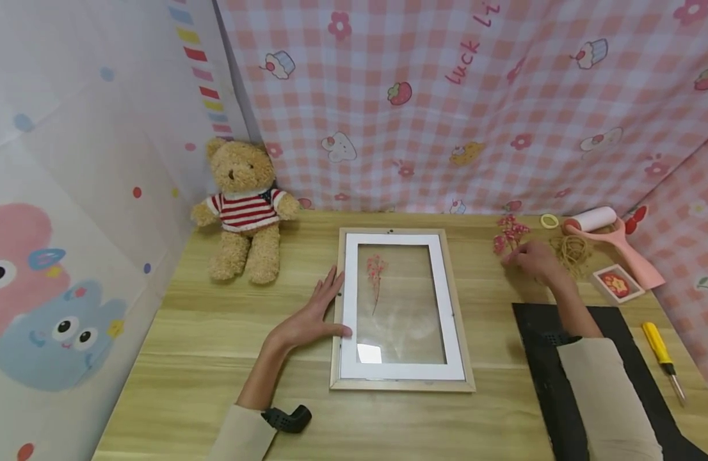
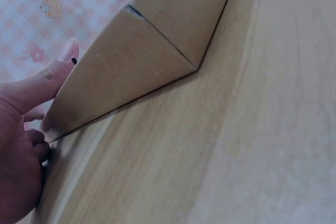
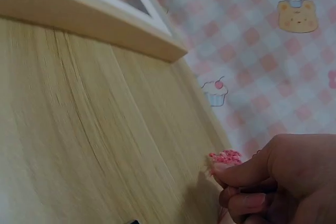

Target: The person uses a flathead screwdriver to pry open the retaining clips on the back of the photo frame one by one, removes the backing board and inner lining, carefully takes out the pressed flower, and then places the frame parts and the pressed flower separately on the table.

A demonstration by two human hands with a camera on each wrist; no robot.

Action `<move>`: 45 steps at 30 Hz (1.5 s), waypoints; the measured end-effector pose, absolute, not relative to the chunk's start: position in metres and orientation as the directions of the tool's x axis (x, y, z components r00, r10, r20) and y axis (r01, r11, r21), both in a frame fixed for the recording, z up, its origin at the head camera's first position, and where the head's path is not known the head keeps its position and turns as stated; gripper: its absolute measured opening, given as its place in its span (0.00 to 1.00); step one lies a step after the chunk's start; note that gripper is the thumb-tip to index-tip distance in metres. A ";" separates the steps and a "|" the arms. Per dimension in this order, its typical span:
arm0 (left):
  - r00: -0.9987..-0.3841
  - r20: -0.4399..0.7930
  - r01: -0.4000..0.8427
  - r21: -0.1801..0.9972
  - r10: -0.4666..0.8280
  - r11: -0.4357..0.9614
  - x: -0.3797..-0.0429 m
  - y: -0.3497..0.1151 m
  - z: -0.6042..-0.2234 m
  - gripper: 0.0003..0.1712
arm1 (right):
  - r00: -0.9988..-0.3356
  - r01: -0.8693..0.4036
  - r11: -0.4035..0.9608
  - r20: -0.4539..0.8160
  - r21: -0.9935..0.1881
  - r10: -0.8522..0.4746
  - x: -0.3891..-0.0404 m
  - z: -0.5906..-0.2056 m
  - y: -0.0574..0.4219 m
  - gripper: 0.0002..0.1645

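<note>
A light wooden picture frame (image 1: 402, 385) with a white mat and a clear pane lies on the table. A small pink flower sprig (image 1: 375, 266) lies inside the mat's opening, towards its upper left. My left hand (image 1: 308, 320) rests at the frame's left side, fingers extended along the edge and thumb on its border. In the left wrist view, the thumb and fingers touch the frame's side (image 2: 126, 69). To the right of the frame, my right hand (image 1: 537, 261) pinches pink flowers (image 1: 509, 234) between thumb and fingers; the blossoms (image 3: 226, 157) show past the fingertips in the right wrist view.
At back right are a coil of twine (image 1: 571, 253), a pink-handled roller (image 1: 596, 219), a tape ring (image 1: 549, 221) and a small boxed stamp (image 1: 618, 283). A black board (image 1: 538, 371) lies under the right forearm, beside a yellow screwdriver (image 1: 656, 346). A teddy bear (image 1: 247, 211) sits back left.
</note>
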State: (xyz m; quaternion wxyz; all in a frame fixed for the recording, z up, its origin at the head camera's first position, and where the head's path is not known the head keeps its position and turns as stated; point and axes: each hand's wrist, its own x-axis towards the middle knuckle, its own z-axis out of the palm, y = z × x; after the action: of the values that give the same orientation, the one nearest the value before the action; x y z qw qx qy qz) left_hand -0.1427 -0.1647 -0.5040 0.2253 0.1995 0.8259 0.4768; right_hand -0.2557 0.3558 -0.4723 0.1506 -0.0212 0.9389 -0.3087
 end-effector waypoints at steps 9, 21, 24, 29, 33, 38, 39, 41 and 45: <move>-0.817 -0.194 0.106 0.875 0.543 0.472 -0.142 -0.165 -0.505 0.71 | -0.961 0.023 0.823 -0.239 -0.567 -0.138 -0.276 -0.501 0.378 0.24; -0.822 -0.203 0.094 0.874 0.533 0.478 -0.142 -0.164 -0.503 0.71 | -0.988 -0.071 0.848 -0.078 -0.526 -0.131 -0.245 -0.451 0.328 0.17; -0.822 -0.207 0.090 0.872 0.530 0.481 -0.142 -0.164 -0.503 0.71 | -0.989 -0.123 0.832 -0.001 -0.541 -0.147 -0.235 -0.441 0.302 0.15; -0.820 -0.207 0.092 0.872 0.533 0.480 -0.142 -0.165 -0.503 0.71 | -0.986 -0.129 0.785 -0.005 -0.605 -0.166 -0.215 -0.430 0.246 0.16; -0.822 -0.195 0.104 0.872 0.535 0.478 -0.142 -0.165 -0.504 0.71 | -0.978 -0.141 0.753 -0.026 -0.643 -0.206 -0.199 -0.430 0.196 0.12; -0.824 -0.191 0.103 0.876 0.534 0.472 -0.141 -0.165 -0.504 0.71 | -0.968 -0.163 0.751 -0.043 -0.640 -0.248 -0.180 -0.443 0.146 0.11; -0.823 -0.195 0.097 0.877 0.533 0.470 -0.140 -0.165 -0.503 0.71 | -0.967 -0.159 0.750 -0.049 -0.642 -0.248 -0.177 -0.447 0.138 0.11; -0.826 -0.193 0.097 0.877 0.530 0.470 -0.141 -0.165 -0.503 0.71 | -0.966 -0.156 0.741 -0.057 -0.653 -0.254 -0.173 -0.452 0.123 0.10; -0.826 -0.187 0.105 0.876 0.532 0.471 -0.142 -0.164 -0.502 0.71 | -0.972 -0.126 0.762 -0.076 -0.635 -0.224 -0.166 -0.462 0.100 0.13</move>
State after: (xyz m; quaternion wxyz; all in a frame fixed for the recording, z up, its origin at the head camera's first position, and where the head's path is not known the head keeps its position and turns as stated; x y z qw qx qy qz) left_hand -0.1416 -0.1640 -0.5017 0.2239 0.1925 0.8278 0.4771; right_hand -0.1660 0.0999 -0.4618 0.0737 -0.0936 0.9357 -0.3320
